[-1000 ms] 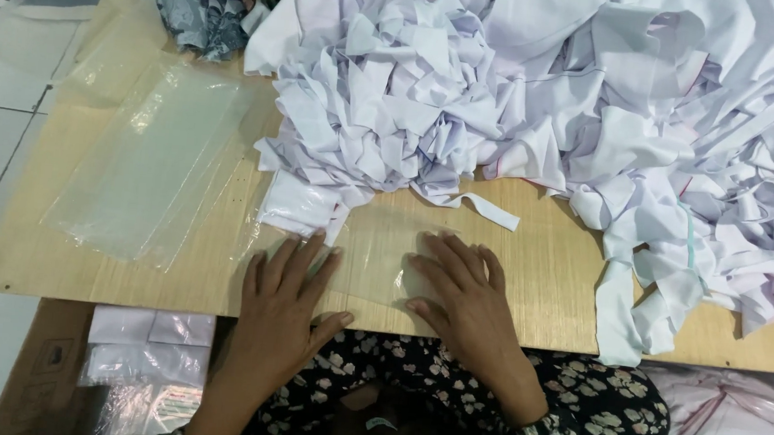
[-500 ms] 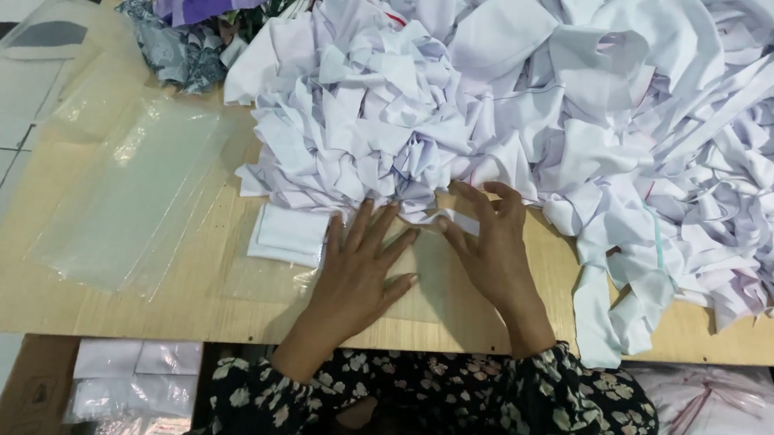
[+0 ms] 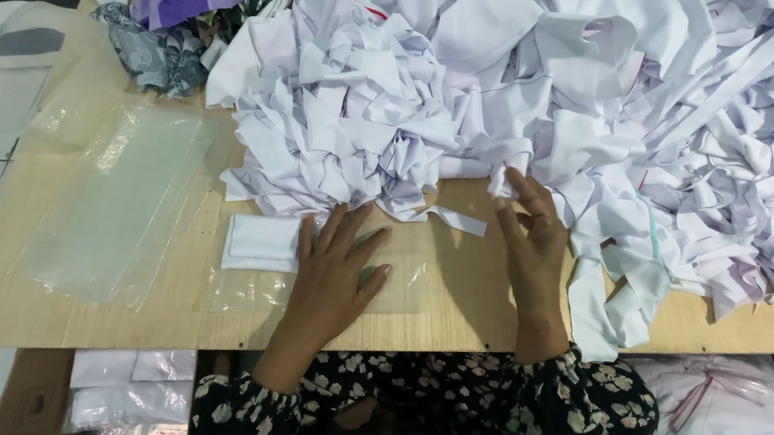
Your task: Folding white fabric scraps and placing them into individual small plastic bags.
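Wooden table (image 3: 491,299), pale and seen from above by the person seated at its near edge, is mostly buried under fabric. Near the front edge lies a clear plastic bag (image 3: 317,281) holding a small folded white cloth (image 3: 261,242) at its left end. The left hand (image 3: 336,278) lies flat on this bag, fingers spread, its grip released and pressing down rather than clasping anything. The right hand (image 3: 532,243) is raised just to the right, fingers half curled, its fingertips touching a white scrap at the edge of the pile; whether that grip is closed on the scrap I cannot tell. Between the two hands a single white strip (image 3: 456,219) lies on the bare wood. Beyond them a large heap of crumpled white fabric pieces (image 3: 525,99) covers the far and right parts of the table. To the left sits a stack of empty clear plastic bags (image 3: 116,205). At the far left corner lie purple and grey patterned cloths (image 3: 182,17). Both forearms wear dark sleeves (image 3: 574,407) printed with small pale flowers.
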